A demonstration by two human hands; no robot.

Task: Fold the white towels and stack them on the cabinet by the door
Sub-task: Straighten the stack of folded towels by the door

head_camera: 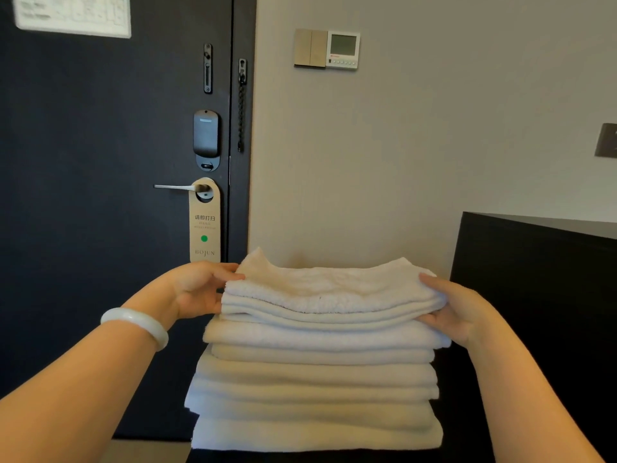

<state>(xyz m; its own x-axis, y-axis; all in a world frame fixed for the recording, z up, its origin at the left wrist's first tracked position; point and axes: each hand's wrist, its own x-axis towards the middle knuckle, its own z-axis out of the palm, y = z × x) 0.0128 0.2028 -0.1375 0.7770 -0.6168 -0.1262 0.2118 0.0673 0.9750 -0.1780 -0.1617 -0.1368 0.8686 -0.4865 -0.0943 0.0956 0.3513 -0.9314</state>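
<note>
A tall stack of several folded white towels [317,379] stands on a dark cabinet [467,412] just right of the door. The top folded towel [327,289] lies on the stack, its back left corner sticking up. My left hand [200,289] grips that towel's left end, thumb on top and fingers under the edge. My right hand [450,305] grips its right end the same way, thumb over the top and fingers tucked below. A white bangle sits on my left wrist.
The dark door [100,195] fills the left, with a lever handle [177,187], a hanging door sign [204,225], an electronic lock and a chain. A taller black unit [541,279] stands right of the stack. The beige wall behind carries a thermostat panel [343,50].
</note>
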